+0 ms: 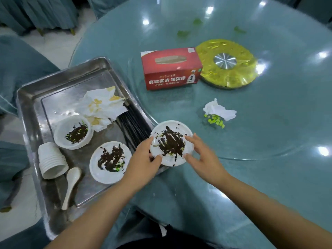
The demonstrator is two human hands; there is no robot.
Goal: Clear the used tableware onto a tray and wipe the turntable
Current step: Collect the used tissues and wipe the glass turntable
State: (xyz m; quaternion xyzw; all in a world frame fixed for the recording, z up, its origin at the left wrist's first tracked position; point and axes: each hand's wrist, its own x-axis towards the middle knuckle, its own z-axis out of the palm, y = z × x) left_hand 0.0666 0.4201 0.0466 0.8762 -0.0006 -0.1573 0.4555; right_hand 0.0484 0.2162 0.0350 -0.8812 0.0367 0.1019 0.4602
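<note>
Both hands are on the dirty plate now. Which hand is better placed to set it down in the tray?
Probably the left hand: it grips the dirty plate on the side facing the tray. The right hand is on the far side.

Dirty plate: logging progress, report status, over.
Both hands, left hand and right hand, grip dirty plate at tray edge. Tissue and green scraps remain on turntable.

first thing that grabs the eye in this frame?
The sauce-smeared white plate held at its rim by the left hand and right hand, just off the metal tray's right edge. Beyond it, on the glass turntable, stand a red tissue box and a gold disc.
</note>
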